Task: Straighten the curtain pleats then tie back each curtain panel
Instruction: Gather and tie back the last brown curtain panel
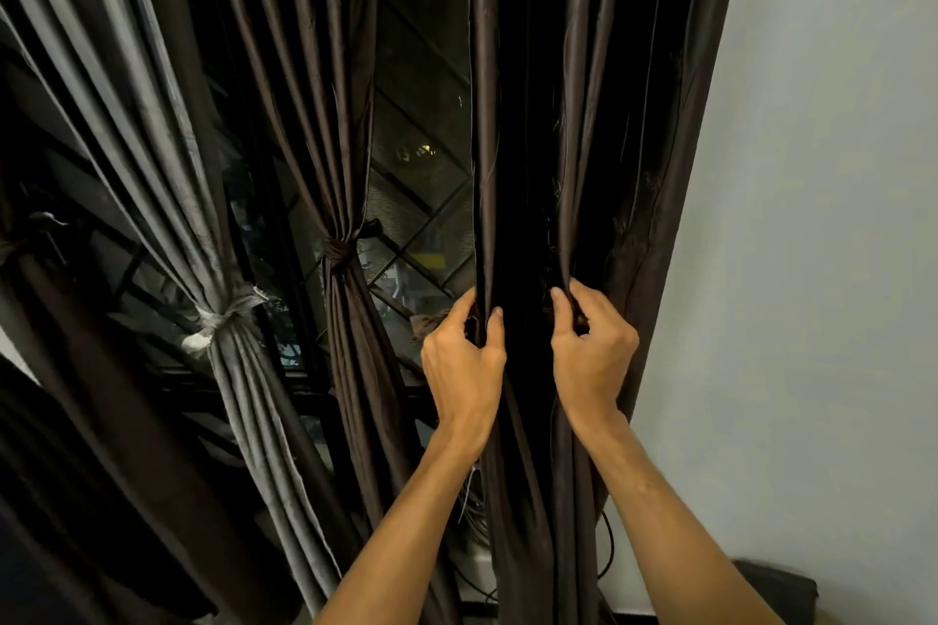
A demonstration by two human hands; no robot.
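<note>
Nearest, the left hand (459,360) and right hand (591,355) each keep a closed grip on a separate fold of the right brown panel (517,168), which hangs untied beside the wall (812,218). Pleat straightening is judged under way here. Farther left, the middle brown panel (340,251) and grey panel (228,315) are knotted back, so this tie is left to do.

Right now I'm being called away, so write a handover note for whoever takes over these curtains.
Left hand pinches the left edge fold of the loose dark brown satin curtain panel by the white wall; right hand pinches a fold further right.
Done: grey curtain panel and middle brown curtain panel are tied back.
Left: finish this panel's pleats, then tie it.
</note>
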